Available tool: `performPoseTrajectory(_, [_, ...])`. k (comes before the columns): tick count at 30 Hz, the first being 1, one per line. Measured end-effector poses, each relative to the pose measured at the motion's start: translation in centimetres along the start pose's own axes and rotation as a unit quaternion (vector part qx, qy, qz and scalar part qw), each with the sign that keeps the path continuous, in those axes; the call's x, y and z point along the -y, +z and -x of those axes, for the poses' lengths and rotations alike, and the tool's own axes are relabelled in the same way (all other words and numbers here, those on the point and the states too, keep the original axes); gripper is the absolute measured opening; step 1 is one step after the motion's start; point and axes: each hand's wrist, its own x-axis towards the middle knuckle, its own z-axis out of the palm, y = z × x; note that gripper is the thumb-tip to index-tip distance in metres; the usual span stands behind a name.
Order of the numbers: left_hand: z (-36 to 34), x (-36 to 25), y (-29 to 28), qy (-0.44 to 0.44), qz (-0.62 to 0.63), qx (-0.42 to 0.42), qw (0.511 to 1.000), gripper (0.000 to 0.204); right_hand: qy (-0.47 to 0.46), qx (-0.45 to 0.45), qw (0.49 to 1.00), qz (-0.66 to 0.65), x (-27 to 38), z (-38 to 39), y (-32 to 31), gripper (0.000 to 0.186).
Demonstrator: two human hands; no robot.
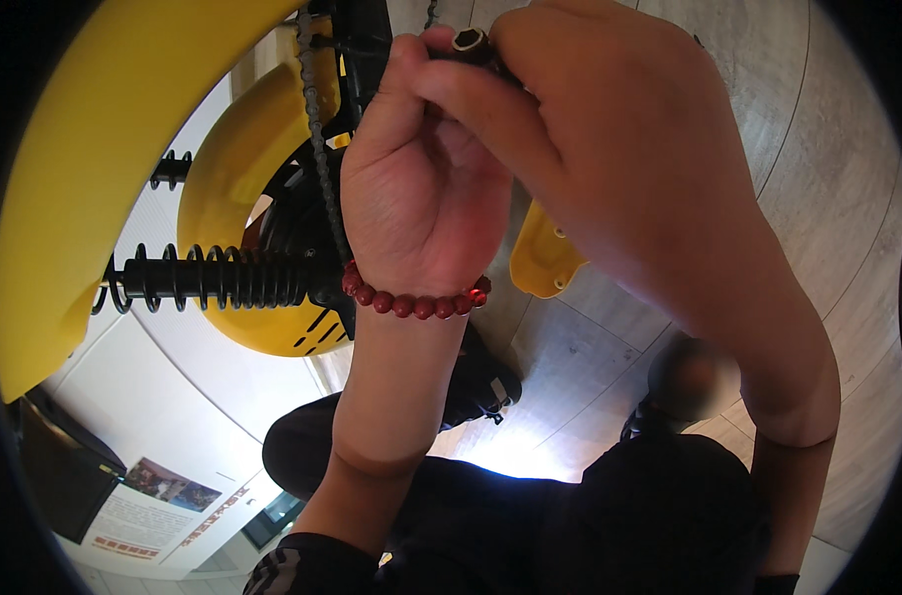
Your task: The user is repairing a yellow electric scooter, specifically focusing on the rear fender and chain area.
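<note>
A small dark hex socket (470, 42), its six-sided opening turned up toward me, is pinched between my two hands at the top of the view. My left hand (426, 198) is palm up, with a red bead bracelet at the wrist, and its fingertips close at the socket's left side. From the right, my right hand (619, 129) reaches over, its fingers wrapped against the socket and crossing my left palm. Whatever the socket is fixed to is hidden behind the hands. Just left of my left hand runs a metal chain (317, 129), beside a black frame part.
A yellow curved body panel (74, 129) fills the left, with a black coil-spring shock absorber (208, 276) and a yellow slotted wheel cover (213, 188) beyond. On the wooden floor (590, 367) lies a flat yellow part (540, 253). A printed poster (138, 506) stands lower left.
</note>
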Motion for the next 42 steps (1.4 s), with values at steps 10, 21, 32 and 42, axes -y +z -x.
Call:
performPoseTrajectory(10, [-0.1, -0.1, 0.5, 0.022, -0.044, 0.024, 0.999, 0.026, -0.020, 0.016, 0.999, 0.022, -0.4, 0.2, -0.4, 0.028])
performPoseTrajectory(21, [-0.2, 0.1, -0.3, 0.029, 0.001, 0.018, 0.999, 0.027, -0.042, 0.029, 0.997, 0.050, -0.1, 1.0, -1.2, 0.027])
performPoseTrajectory(32, [-0.4, -0.8, -0.9, -0.054, 0.073, 0.110, 0.990, 0.025, -0.056, 0.047, 0.995, 0.072, -1.5, 1.1, -1.9, 0.026])
performPoseTrajectory(42, [0.3, -0.1, 0.1, 0.011, 0.017, -0.075, 0.997, 0.028, -0.066, 0.072, 0.991, 0.089, -1.9, 1.3, -1.7, 0.025])
